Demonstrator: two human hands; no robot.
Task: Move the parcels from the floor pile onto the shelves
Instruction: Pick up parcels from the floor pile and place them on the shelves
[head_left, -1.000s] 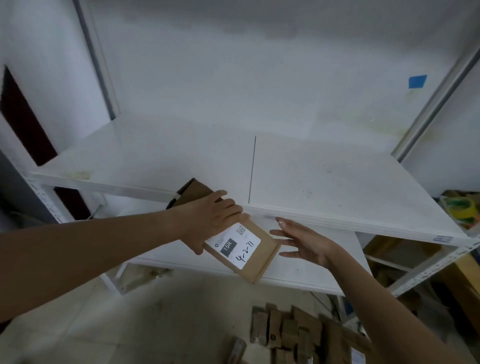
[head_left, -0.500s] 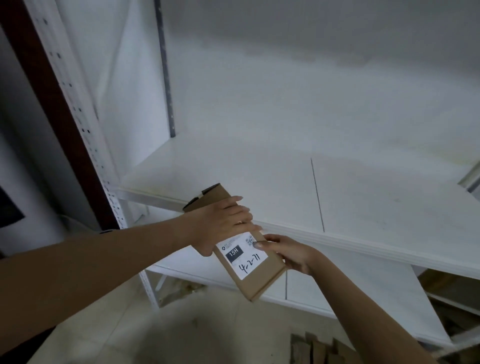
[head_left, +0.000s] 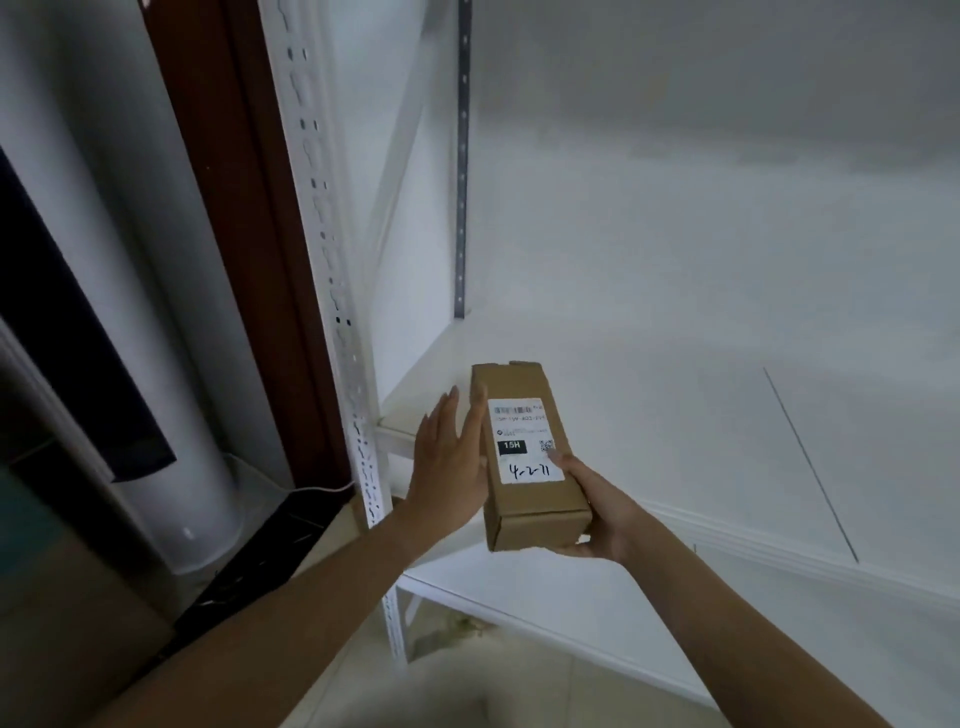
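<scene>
A long brown cardboard parcel with a white label marked "15H" and "4-2-71" lies label up over the front left corner of the white shelf. My right hand grips its near end, thumb on the label and fingers curled under. My left hand rests flat against the parcel's left side with straight fingers. Whether the parcel's underside touches the shelf is hidden. The floor pile is out of view.
A white perforated upright of the rack stands just left of the parcel, with a brown door frame and a white cylinder beyond it. A lower shelf lies below. A thin seam crosses the shelf to the right.
The view swung left toward the rack's left end. The parcel rose to the upper shelf's corner and turned lengthwise. My left hand let go and lies flat beside it; my right hand took the near end.
</scene>
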